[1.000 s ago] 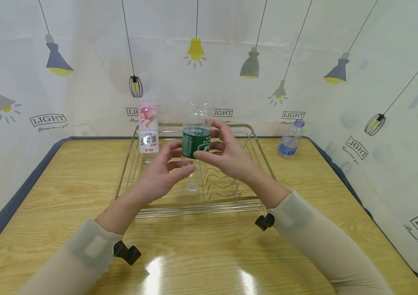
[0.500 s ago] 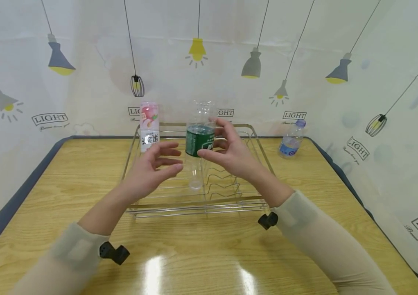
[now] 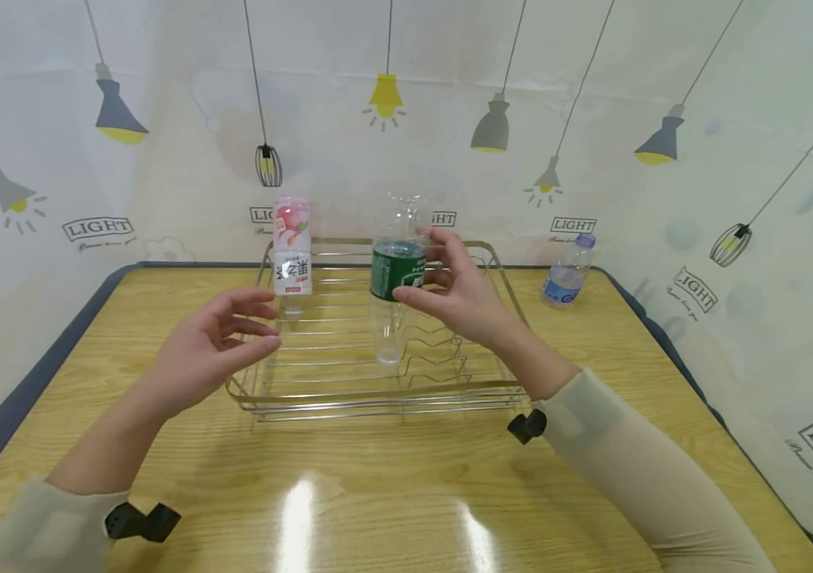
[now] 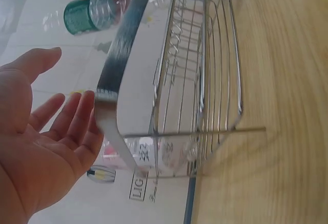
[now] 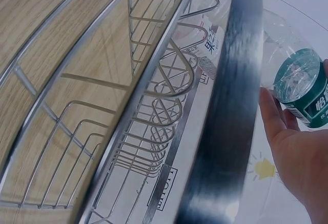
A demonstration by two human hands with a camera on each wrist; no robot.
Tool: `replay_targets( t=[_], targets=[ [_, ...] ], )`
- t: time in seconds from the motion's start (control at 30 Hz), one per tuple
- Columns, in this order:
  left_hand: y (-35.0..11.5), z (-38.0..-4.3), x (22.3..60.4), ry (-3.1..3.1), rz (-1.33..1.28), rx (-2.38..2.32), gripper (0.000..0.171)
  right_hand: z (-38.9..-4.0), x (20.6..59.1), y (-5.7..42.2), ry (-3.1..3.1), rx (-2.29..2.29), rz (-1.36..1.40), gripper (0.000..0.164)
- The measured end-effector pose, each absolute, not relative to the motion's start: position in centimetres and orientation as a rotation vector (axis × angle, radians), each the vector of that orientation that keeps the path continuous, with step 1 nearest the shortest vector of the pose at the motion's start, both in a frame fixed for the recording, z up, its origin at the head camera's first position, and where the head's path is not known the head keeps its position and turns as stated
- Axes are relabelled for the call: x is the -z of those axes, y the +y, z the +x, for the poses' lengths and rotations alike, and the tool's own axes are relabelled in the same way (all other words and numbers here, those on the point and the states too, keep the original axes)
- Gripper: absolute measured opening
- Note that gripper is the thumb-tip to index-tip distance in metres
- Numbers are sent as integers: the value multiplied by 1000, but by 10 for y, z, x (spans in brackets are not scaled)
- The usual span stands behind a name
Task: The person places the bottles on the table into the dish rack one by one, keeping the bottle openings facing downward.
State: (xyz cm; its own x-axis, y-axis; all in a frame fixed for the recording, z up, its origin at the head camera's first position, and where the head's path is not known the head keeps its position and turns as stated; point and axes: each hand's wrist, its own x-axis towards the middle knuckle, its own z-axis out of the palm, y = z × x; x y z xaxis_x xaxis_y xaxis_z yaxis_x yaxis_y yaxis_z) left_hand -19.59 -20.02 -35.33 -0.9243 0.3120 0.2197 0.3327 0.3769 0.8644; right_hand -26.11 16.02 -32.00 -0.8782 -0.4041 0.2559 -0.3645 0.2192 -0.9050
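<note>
My right hand (image 3: 467, 298) grips a clear plastic bottle with a green label (image 3: 397, 269). The bottle is upside down, its base at the top and its neck low over the wire dish rack (image 3: 334, 395). Whether the neck touches the wires I cannot tell. My left hand (image 3: 209, 346) holds nothing; its fingers are loosely bent at the rack's left side. Closest to it is a pink-and-white peach drink bottle (image 3: 293, 247), also neck down in the rack. In the right wrist view the fingers lie around the green label (image 5: 307, 93).
A small clear bottle with a blue label and purple cap (image 3: 567, 270) stands upright on the wooden table (image 3: 349, 477), right of the rack. Wavy wire dividers (image 3: 435, 358) fill the rack's right part. A lamp-patterned backdrop (image 3: 442, 48) surrounds the table.
My left hand has come off the green-labelled bottle and moved left, beyond the rack's left side. My right hand and the bottle have shifted slightly right in the view.
</note>
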Motion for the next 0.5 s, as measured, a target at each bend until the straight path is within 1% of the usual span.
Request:
replay_targets(
  t=[0.27, 0.5],
  targets=[
    [-230, -188, 368, -2665, -547, 1350, 53, -263, 319, 160, 2417, 1778, -763, 85],
    [-247, -182, 386, -2814, -531, 1305, 56, -264, 319, 161, 2420, 1774, -769, 84]
  ],
)
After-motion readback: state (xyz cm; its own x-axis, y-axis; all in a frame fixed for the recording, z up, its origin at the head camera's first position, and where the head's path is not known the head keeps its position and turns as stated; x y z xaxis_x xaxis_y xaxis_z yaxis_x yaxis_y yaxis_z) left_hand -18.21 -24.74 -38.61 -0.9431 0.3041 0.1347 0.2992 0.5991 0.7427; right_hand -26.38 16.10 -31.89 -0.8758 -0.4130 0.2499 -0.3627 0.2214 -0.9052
